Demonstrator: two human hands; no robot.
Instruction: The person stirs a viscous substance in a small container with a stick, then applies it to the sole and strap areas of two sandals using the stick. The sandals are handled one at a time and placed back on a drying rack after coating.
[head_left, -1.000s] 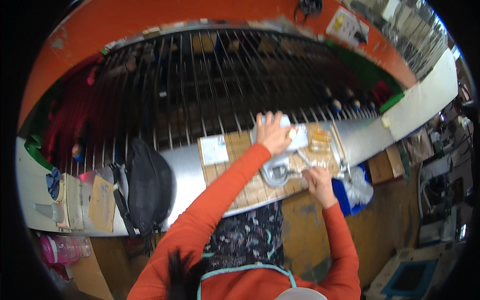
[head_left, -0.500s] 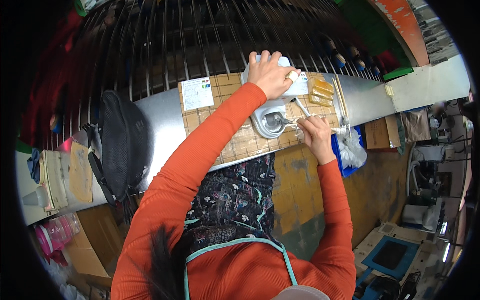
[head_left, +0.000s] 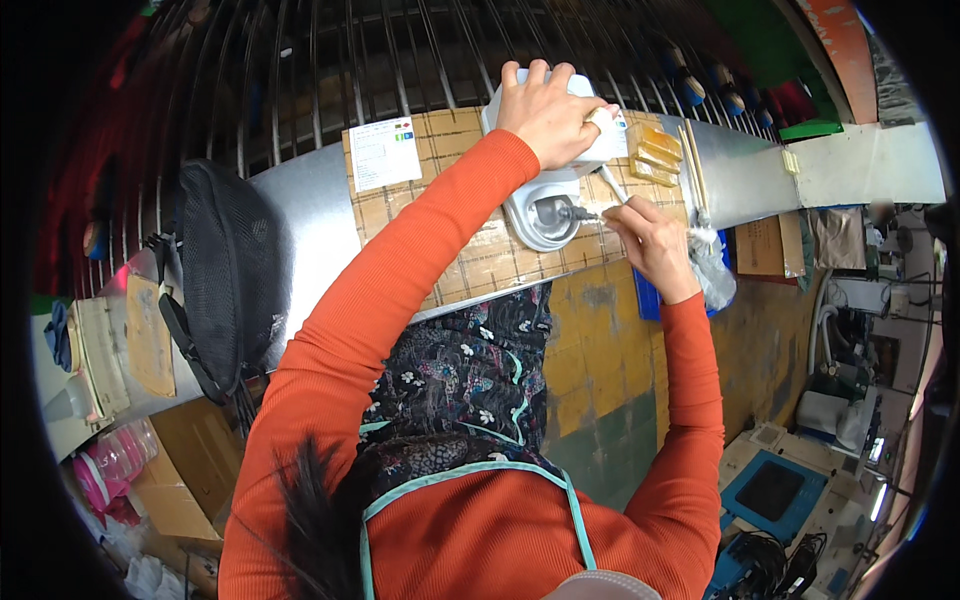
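A white appliance (head_left: 545,190) with a boxy upper body and a rounded lower part lies on a flattened cardboard sheet (head_left: 465,265). My left hand (head_left: 548,118) spreads over the upper body and grips its sides, a ring on one finger. At the lower part is a round opening with a shiny grey inside. Between its fingertips my right hand (head_left: 650,238) pinches a thin stick-like tool (head_left: 590,216), whose dark tip reaches into that opening. The tool's exact kind is not clear, since my fingers cover much of it.
Amber blocks (head_left: 655,155) and thin sticks (head_left: 690,170) lie right of the appliance. A blue bin (head_left: 648,298) with white plastic stands beyond my right hand. On the left are a printed paper (head_left: 385,155) and a black mesh bag (head_left: 232,270). Metal bars (head_left: 330,90) run behind the table.
The whole view has shifted slightly. My left hand stays on the appliance. My right hand has turned a little, with the tool's dark tip still in the round opening.
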